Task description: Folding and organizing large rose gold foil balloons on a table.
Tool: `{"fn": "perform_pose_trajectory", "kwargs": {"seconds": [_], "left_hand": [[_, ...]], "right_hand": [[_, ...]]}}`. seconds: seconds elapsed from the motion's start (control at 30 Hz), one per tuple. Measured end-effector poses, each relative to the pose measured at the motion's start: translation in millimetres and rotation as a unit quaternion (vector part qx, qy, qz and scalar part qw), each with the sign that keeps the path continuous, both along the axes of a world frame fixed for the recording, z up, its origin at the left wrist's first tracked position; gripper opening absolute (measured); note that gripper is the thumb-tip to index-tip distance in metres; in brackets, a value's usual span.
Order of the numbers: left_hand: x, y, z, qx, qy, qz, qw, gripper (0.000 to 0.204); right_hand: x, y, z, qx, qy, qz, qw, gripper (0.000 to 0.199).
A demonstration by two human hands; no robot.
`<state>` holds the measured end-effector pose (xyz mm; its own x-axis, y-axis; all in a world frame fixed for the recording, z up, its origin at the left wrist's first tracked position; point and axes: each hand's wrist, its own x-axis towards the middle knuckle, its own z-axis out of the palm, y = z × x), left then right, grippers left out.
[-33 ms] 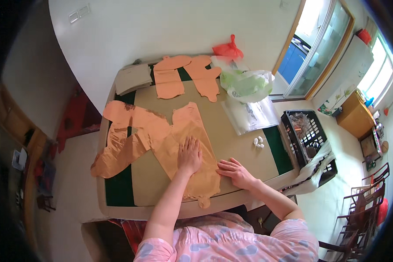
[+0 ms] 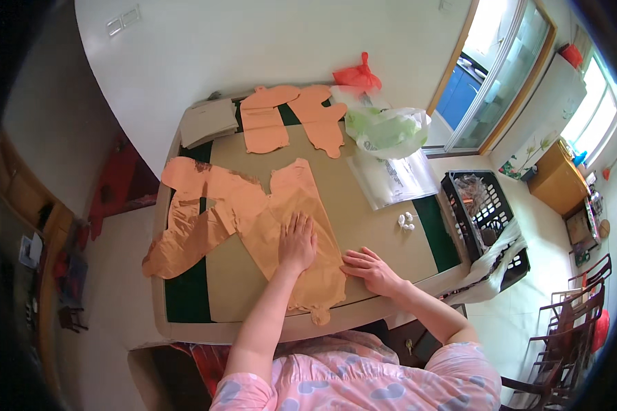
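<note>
Flat, uninflated copper-coloured foil balloons lie over a tan board on the table. The nearest foil balloon stretches toward me and ends in a small tab at the table's front. Palm down, my left hand rests on its middle with the fingers stretched out. My right hand lies at its right edge, fingers apart and slightly bent, their tips touching or close to the foil. A crumpled, shinier foil piece spreads to the left; whether it joins the nearest one I cannot tell.
Two more flat foil balloons lie at the back beside stacked grey-brown sheets. At the back right are a crumpled plastic bag, clear packaging and a red bag. Small white pieces sit near a black basket.
</note>
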<state>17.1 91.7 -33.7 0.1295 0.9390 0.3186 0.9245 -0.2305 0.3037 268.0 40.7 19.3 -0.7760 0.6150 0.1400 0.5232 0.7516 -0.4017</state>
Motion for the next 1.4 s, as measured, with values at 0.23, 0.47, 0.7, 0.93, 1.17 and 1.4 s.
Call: {"fn": "perform_pose_trajectory", "kwargs": {"seconds": [0.23, 0.47, 0.7, 0.93, 1.17, 1.4], "left_hand": [[2, 0, 2, -0.018, 0.004, 0.0, 1.0, 0.049], [6, -4, 15, -0.049, 0.034, -0.002, 0.998, 0.051], [-1, -6, 9, -0.004, -0.051, 0.0, 0.999, 0.051], [-61, -19, 4, 0.099, -0.372, 0.242, 0.891, 0.049], [-103, -22, 35, -0.096, -0.731, 0.241, 0.631, 0.015], [-108, 7, 25, -0.133, -0.558, 0.201, 0.794, 0.033]], "right_hand": [[12, 6, -4, 0.026, 0.016, 0.056, 0.998, 0.058], [-88, 80, -10, 0.087, 0.068, -0.159, 0.981, 0.044], [-107, 92, -39, 0.086, 0.026, -0.195, 0.977, 0.044], [-104, 95, -37, 0.085, 0.007, -0.206, 0.975, 0.043], [-105, 97, -39, 0.097, 0.018, -0.195, 0.976, 0.044], [-108, 98, -39, 0.105, 0.023, -0.191, 0.976, 0.043]]}}
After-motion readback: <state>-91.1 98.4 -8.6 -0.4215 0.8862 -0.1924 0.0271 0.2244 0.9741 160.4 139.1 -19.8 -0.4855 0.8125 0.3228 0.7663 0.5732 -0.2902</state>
